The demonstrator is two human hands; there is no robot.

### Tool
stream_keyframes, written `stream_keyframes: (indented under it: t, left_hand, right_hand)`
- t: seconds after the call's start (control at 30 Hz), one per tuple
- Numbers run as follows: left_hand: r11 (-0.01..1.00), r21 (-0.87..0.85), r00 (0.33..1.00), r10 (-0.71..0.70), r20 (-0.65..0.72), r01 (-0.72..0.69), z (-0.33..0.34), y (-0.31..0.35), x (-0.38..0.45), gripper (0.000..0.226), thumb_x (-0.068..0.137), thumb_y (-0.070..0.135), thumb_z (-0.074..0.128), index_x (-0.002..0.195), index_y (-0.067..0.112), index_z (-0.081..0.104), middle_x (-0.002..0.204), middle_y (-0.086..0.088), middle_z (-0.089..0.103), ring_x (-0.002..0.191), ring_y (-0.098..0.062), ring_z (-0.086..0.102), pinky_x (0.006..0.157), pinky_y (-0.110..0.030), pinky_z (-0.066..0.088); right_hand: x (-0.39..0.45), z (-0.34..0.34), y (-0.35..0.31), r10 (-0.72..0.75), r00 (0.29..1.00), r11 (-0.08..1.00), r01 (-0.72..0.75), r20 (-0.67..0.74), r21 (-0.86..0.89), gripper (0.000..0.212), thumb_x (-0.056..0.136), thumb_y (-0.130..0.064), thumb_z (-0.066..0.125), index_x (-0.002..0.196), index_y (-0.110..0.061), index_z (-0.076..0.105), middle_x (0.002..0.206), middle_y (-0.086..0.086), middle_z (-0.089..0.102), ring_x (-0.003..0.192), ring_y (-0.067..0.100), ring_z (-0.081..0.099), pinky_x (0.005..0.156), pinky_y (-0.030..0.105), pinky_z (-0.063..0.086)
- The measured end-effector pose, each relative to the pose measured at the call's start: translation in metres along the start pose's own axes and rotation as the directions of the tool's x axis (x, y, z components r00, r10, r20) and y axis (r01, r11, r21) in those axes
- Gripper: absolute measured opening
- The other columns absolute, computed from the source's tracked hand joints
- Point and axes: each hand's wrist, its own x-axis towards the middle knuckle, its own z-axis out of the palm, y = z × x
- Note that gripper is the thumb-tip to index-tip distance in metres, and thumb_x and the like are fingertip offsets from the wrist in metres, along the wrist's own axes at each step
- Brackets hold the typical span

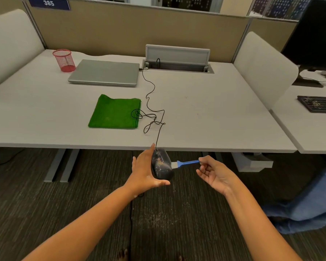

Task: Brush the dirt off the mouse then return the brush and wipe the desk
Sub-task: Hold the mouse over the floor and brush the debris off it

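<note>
Head view shows the mouse [161,164], speckled with dirt, held off the near counter [215,117] edge by the left hand [146,170], thumb under it. Right hand [213,175] pinches the blue brush [184,163], bristles touching the mouse. Brushing is in hand; next, I judge, light strokes toward the floor. Far left waits the green cloth [114,112].

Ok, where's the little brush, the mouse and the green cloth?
brush [187,163]: head view, on its blue handle, pinched by the right hand [214,174].
mouse [161,165]: head view, on its dirty dark top, gripped by the left hand [145,171].
green cloth [114,112]: head view, middle of the folded cloth.
</note>
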Motion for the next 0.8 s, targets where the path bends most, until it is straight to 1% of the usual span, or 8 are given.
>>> stream_keyframes:
  t: [0.1, 0.23, 0.33, 0.5, 0.63, 0.7, 0.8]
  left_hand:
    - [1.000, 0.007, 1.000, 0.002, 0.004, -0.002, 0.001, 0.000, 0.000, 0.127, 0.046, 0.059, 0.081, 0.132, 0.048, -0.012, 0.144, 0.005, 0.028, 0.135, -0.015, 0.021, 0.108, -0.044, -0.010]
    - [1.000, 0.009, 0.999, 0.019, 0.026, -0.019, 0.003, 0.000, -0.003, 0.126, 0.047, 0.059, 0.080, 0.131, 0.051, -0.014, 0.144, 0.005, 0.027, 0.135, -0.014, 0.019, 0.108, -0.043, -0.010]
    - [0.999, 0.000, 0.998, 0.039, 0.039, -0.039, 0.002, 0.002, -0.005, 0.125, 0.047, 0.061, 0.078, 0.130, 0.052, -0.016, 0.145, 0.005, 0.025, 0.136, -0.013, 0.017, 0.108, -0.041, -0.012]
    - [0.999, -0.010, 0.997, 0.053, 0.048, -0.052, 0.000, 0.004, -0.003, 0.125, 0.047, 0.062, 0.078, 0.130, 0.052, -0.015, 0.145, 0.008, 0.023, 0.129, -0.002, 0.013, 0.107, -0.041, -0.013]
    - [0.997, -0.073, 0.993, 0.045, 0.109, -0.037, -0.004, 0.009, -0.003, 0.127, 0.049, 0.055, 0.082, 0.133, 0.048, -0.013, 0.143, 0.017, 0.019, 0.126, 0.001, 0.012, 0.110, -0.044, -0.011]
    - [0.997, -0.074, 0.994, 0.045, 0.104, -0.037, -0.004, 0.009, -0.004, 0.127, 0.049, 0.052, 0.083, 0.133, 0.047, -0.013, 0.138, 0.021, 0.019, 0.126, 0.001, 0.013, 0.110, -0.044, -0.010]
    - [0.997, -0.064, 0.995, 0.046, 0.085, -0.041, -0.004, 0.009, -0.003, 0.128, 0.048, 0.057, 0.082, 0.130, 0.052, -0.016, 0.144, 0.013, 0.023, 0.127, 0.000, 0.013, 0.110, -0.044, -0.011]
  right_hand:
    - [0.003, 0.008, 0.001, -0.020, 0.999, 0.997, 0.022, 0.036, -0.068, 0.005, 0.082, -0.005, 0.063, 0.078, -0.007, 0.060, 0.063, 0.001, 0.056, 0.051, 0.007, 0.054, 0.054, 0.022, 0.056]
    - [0.007, 0.009, -0.001, -0.047, 0.998, 0.986, 0.052, 0.036, -0.161, 0.005, 0.083, -0.004, 0.062, 0.080, -0.007, 0.060, 0.066, 0.001, 0.055, 0.057, 0.007, 0.052, 0.057, 0.021, 0.056]
    - [0.009, 0.000, -0.005, -0.056, 0.998, 0.983, 0.054, -0.004, -0.175, 0.005, 0.082, -0.004, 0.063, 0.081, -0.008, 0.060, 0.068, 0.001, 0.056, 0.059, 0.007, 0.052, 0.059, 0.022, 0.055]
    - [0.010, -0.011, -0.009, -0.079, 0.996, 0.985, 0.070, -0.048, -0.159, 0.006, 0.082, -0.004, 0.063, 0.082, -0.008, 0.059, 0.069, 0.002, 0.056, 0.061, 0.008, 0.052, 0.064, 0.024, 0.054]
    - [0.006, -0.004, -0.009, -0.104, 0.994, 0.980, 0.109, 0.034, -0.169, 0.007, 0.082, -0.003, 0.063, 0.079, -0.008, 0.060, 0.062, 0.000, 0.057, 0.057, 0.007, 0.053, 0.062, 0.024, 0.056]
    - [0.004, 0.003, -0.006, -0.117, 0.990, 0.968, 0.131, 0.079, -0.212, 0.009, 0.083, -0.002, 0.062, 0.077, -0.007, 0.059, 0.062, 0.001, 0.055, 0.058, 0.008, 0.052, 0.061, 0.022, 0.057]
    - [0.003, 0.009, -0.005, -0.132, 0.987, 0.948, 0.151, 0.086, -0.281, 0.010, 0.083, -0.002, 0.063, 0.075, -0.007, 0.058, 0.063, 0.002, 0.054, 0.059, 0.009, 0.053, 0.064, 0.023, 0.057]
